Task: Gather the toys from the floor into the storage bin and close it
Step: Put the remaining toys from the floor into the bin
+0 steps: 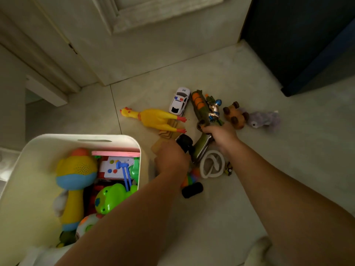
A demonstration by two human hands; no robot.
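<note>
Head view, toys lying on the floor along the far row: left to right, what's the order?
rubber chicken → police car → green toy blaster, gripped by the right hand → brown wheeled toy → purple plush.

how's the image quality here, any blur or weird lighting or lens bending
Head view: dim, yellowish indoor light, no glare; the left hand is motion-blurred over a black toy, the right hand on the green toy gun is sharper; wide-angle bending curves the door frame and stretches the forearms; the dark corner at upper right shows no detail.
</note>
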